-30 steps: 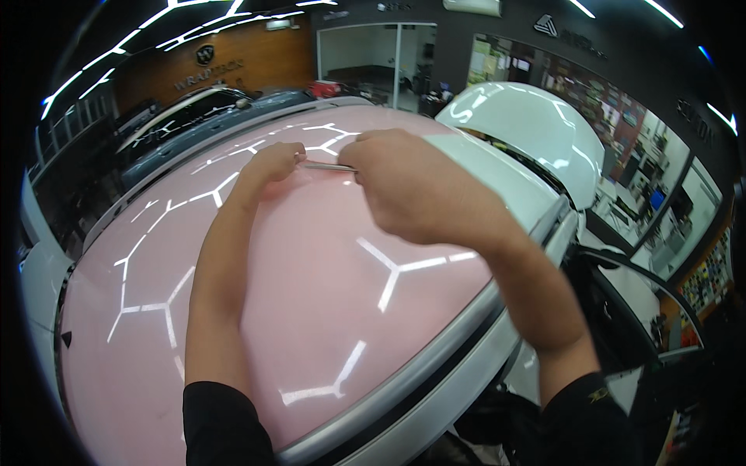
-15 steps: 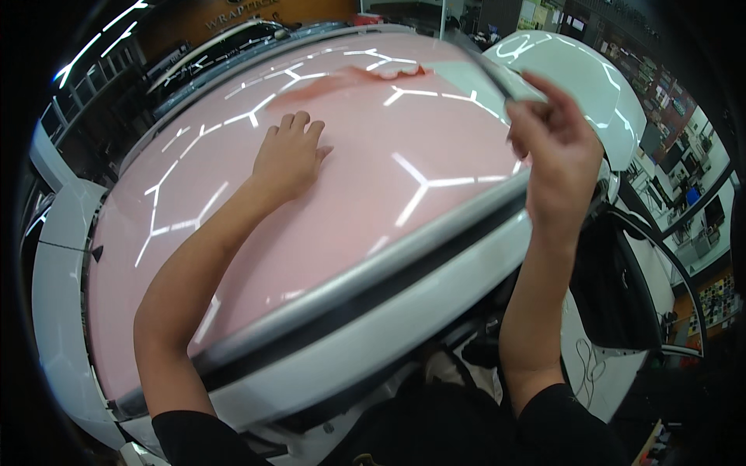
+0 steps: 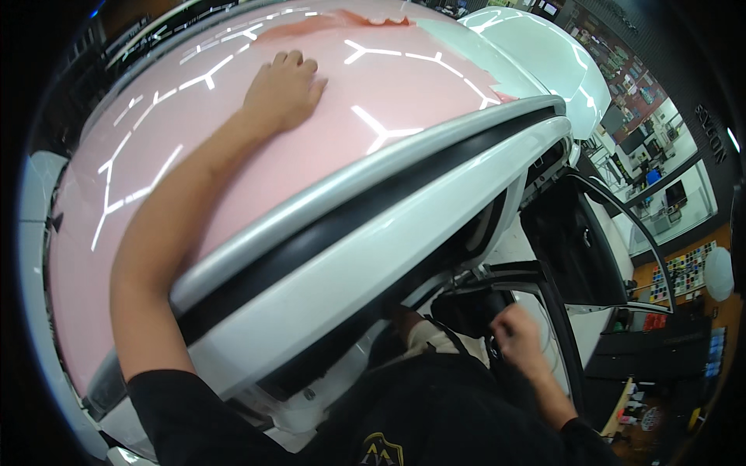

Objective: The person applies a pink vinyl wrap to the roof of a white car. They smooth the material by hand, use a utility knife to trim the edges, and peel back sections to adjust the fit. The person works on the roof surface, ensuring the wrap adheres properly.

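Note:
My left hand rests on the glossy pink roof covering, fingers bent and apart, holding nothing. Beyond it a wrinkled, raised strip of pink film lies beside a pale mint-white area. My forearm reaches over the silver roof rail along the near side. My right hand is low at my side by the open door frame, fingers curled and blurred; what they hold, if anything, I cannot make out. My black shirt fills the bottom.
A white roof edge runs below the rail above the open doorway. Another open door juts out at the right. The white bonnet lies beyond the roof. A glazed room and a board of coloured samples stand at the far right.
My right hand has left the film's edge and dropped to my side; the thin tool seen in it earlier is not visible. My left hand has drawn back from the film's edge, and the view has tilted down.

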A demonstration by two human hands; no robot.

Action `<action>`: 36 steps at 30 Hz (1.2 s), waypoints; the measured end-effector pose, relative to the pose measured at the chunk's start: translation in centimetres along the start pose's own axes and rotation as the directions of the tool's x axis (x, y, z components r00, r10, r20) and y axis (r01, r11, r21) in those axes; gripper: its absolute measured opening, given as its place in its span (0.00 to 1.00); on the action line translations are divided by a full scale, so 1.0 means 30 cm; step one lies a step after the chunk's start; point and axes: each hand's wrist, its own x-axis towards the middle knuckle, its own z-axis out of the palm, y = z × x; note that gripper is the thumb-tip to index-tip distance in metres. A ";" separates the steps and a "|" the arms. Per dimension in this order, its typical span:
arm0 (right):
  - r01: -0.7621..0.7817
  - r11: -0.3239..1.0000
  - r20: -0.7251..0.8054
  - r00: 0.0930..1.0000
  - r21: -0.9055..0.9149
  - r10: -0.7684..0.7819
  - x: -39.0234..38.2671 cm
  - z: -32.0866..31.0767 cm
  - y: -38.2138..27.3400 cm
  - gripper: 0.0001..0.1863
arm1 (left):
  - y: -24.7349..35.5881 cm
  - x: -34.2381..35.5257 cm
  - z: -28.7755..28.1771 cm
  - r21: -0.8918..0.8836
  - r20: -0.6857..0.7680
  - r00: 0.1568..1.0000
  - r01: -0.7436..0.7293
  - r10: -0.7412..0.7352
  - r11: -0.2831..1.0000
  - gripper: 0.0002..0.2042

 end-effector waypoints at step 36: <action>-0.819 0.406 0.554 0.574 0.406 0.603 -0.501 0.487 0.571 0.17 | 0.031 -0.010 0.005 -0.049 0.076 0.997 0.016 -0.012 0.999 0.18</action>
